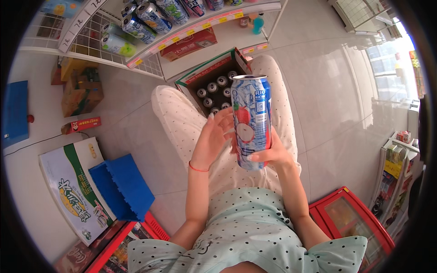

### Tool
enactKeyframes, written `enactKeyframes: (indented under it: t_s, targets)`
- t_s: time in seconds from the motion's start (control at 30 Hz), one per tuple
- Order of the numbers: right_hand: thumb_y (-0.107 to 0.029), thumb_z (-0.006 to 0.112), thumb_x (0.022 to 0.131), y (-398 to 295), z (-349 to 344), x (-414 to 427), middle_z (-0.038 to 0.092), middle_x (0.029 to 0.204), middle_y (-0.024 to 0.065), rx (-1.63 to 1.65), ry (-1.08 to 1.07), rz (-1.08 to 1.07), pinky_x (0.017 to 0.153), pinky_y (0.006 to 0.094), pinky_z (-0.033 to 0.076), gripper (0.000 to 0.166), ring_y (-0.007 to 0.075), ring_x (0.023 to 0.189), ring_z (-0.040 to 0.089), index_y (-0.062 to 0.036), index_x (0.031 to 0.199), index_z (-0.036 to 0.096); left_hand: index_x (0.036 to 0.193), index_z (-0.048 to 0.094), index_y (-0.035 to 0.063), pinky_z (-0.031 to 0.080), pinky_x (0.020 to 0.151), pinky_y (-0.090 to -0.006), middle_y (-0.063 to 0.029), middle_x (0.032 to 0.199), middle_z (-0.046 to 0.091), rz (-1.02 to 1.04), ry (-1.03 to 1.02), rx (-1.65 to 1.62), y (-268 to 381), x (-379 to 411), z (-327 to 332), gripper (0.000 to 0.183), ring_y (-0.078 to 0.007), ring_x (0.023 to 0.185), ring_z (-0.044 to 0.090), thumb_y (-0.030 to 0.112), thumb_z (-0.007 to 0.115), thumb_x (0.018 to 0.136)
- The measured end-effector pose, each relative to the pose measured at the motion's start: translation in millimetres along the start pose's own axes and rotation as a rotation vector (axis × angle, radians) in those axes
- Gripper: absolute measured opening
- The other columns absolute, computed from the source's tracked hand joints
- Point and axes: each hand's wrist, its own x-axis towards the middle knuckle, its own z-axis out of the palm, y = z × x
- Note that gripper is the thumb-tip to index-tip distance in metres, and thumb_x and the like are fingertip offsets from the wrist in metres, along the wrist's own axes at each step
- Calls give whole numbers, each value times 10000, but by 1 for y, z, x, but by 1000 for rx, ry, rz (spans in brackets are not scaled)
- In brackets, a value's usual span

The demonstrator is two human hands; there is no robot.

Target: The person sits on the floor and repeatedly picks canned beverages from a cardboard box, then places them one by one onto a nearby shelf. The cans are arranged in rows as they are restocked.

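My right hand [275,153] is wrapped around the lower part of a tall RIO drink can [251,126], holding it upright in front of my lap. The can is blue and silver with red fruit printed on it, and its lid faces up. My left hand [213,134] is raised beside the can with its fingers apart. Some of its fingertips overlap the can's edge, so contact is hard to judge. Between my knees stands an opened cardboard carton [208,75] with several upright cans [212,87] inside, partly hidden by the held can.
A shelf [205,22] with several drink cans [153,17] rises ahead, above a red carton [189,43]. To the left are cardboard boxes [82,88], a blue plastic crate [121,187] and a white printed freezer lid [76,191]. A red-framed freezer [351,221] stands at lower right.
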Motion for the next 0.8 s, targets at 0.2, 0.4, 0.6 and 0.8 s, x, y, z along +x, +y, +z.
enactKeyframes:
  t_s: [0.2,0.4,0.6,0.8]
  targets:
    - [-140,825,540,-8,7,2,562,1076,76,-348,238,-105,870,305,437,771,143,976,542,-10,1195,438,1335,272,44,399,947,-333,-52,1207,474,26,-85,363,-22,3,11,875,-161,1117,471,202,773,635]
    - [-180,803,605,-3,12,5,579,1023,70,-367,261,-134,843,291,447,653,148,935,562,-3,1143,478,1280,291,53,454,829,-303,-46,1065,533,80,-67,553,-18,2,18,923,-148,970,535,140,815,524]
    - [-220,740,690,4,-16,8,578,1034,75,-192,389,-141,858,313,439,592,164,959,550,7,1165,469,1336,244,1,494,732,-305,-131,979,601,76,119,1018,-2,-8,33,992,-226,856,622,205,791,534]
    - [-385,735,675,-32,-31,6,601,818,111,-638,444,0,513,224,468,670,104,641,576,82,1096,500,1220,444,22,509,674,-329,-149,877,636,224,283,1383,-4,-17,31,803,-278,780,641,243,790,530]
